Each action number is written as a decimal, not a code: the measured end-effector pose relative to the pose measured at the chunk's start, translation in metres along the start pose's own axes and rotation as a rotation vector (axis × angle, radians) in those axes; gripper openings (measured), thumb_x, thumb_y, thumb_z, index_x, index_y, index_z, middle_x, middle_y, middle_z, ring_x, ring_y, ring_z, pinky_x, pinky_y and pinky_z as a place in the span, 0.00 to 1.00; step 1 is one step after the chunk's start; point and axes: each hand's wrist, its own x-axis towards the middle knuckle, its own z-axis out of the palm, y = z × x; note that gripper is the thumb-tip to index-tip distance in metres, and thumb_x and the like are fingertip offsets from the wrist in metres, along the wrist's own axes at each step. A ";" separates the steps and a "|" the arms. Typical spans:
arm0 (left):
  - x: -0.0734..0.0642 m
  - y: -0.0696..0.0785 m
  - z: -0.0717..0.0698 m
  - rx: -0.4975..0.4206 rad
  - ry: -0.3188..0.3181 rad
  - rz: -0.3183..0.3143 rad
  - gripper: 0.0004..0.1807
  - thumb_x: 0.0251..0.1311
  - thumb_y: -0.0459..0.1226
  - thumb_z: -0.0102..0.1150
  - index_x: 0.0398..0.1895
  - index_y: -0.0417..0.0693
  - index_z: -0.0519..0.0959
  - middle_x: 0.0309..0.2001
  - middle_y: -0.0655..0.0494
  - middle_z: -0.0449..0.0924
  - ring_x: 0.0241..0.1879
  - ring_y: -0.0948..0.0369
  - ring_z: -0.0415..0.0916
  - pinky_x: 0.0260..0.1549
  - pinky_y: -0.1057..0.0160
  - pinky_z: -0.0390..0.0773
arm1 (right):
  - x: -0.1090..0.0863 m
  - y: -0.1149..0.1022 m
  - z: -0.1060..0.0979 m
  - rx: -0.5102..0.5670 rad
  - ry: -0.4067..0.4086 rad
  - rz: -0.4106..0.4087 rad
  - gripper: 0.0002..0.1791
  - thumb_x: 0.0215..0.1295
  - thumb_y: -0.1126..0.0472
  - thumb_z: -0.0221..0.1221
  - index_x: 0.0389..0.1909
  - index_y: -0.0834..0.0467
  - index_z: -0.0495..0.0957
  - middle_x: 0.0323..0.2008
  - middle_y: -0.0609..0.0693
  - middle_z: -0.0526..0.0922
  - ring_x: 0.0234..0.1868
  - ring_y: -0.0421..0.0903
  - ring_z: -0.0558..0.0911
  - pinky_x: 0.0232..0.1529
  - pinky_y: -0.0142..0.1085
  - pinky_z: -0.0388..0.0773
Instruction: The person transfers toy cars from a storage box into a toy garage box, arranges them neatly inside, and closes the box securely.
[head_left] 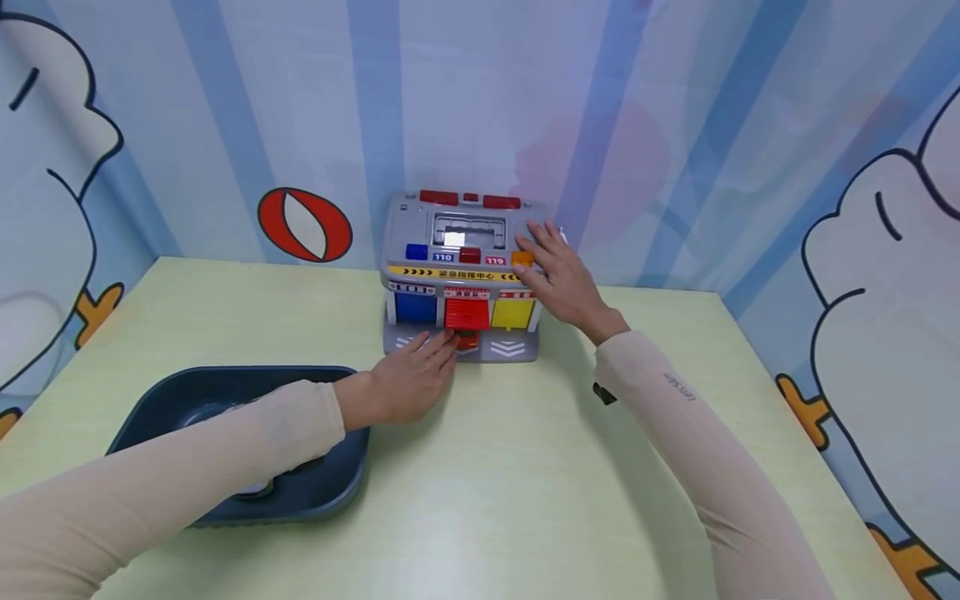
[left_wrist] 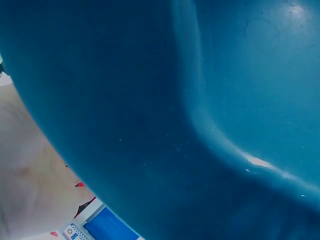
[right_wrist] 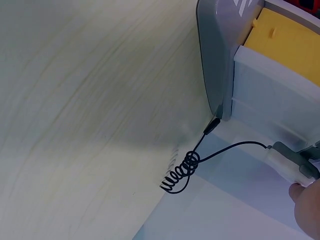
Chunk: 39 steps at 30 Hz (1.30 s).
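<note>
A grey toy emergency station (head_left: pixel 467 273) stands at the back of the table, with blue, red (head_left: pixel 467 314) and yellow (head_left: pixel 512 314) garage doors. Below the red door sits a small red toy vehicle (head_left: pixel 468 342), partly under it. My left hand (head_left: pixel 412 379) reaches in from the left, its extended fingertips right at that vehicle. On the roof's right side rests my right hand (head_left: pixel 557 275), fingers spread beside the orange button (head_left: pixel 522 258). The right wrist view shows the station's side with a white handset (right_wrist: pixel 289 166) on a black coiled cord (right_wrist: pixel 187 167), close to a fingertip.
A dark blue plastic basin (head_left: pixel 352 487) stands at the left under my left forearm, which hides most of its contents. Its wall (left_wrist: pixel 115 115) fills most of the left wrist view. Behind the table (head_left: pixel 510 500) hangs a printed blue-and-white curtain (head_left: pixel 480 100).
</note>
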 end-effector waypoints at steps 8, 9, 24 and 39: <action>0.003 -0.006 0.002 -0.038 0.003 0.021 0.35 0.73 0.44 0.50 0.78 0.41 0.55 0.80 0.44 0.48 0.80 0.45 0.42 0.77 0.45 0.50 | 0.001 0.000 -0.001 -0.013 0.001 -0.006 0.35 0.74 0.39 0.44 0.78 0.48 0.56 0.81 0.45 0.47 0.82 0.46 0.39 0.80 0.53 0.41; 0.003 -0.007 0.002 -0.047 0.003 0.018 0.35 0.73 0.44 0.50 0.78 0.41 0.55 0.80 0.45 0.48 0.80 0.45 0.42 0.77 0.46 0.50 | 0.001 0.001 -0.001 -0.013 0.002 -0.007 0.35 0.74 0.39 0.44 0.78 0.49 0.56 0.81 0.45 0.47 0.82 0.47 0.39 0.80 0.53 0.41; 0.005 -0.012 0.002 -0.135 0.004 -0.011 0.37 0.70 0.46 0.55 0.77 0.44 0.57 0.80 0.48 0.51 0.80 0.46 0.44 0.77 0.44 0.48 | 0.000 0.001 0.001 0.005 0.003 -0.004 0.35 0.74 0.39 0.44 0.78 0.48 0.56 0.81 0.45 0.47 0.82 0.47 0.39 0.80 0.54 0.41; 0.011 -0.017 0.002 -0.162 0.011 -0.038 0.39 0.67 0.48 0.59 0.77 0.44 0.59 0.79 0.48 0.53 0.80 0.45 0.43 0.76 0.41 0.48 | -0.001 0.002 -0.001 0.010 0.015 0.009 0.35 0.74 0.39 0.45 0.78 0.47 0.57 0.81 0.44 0.48 0.82 0.47 0.39 0.80 0.56 0.42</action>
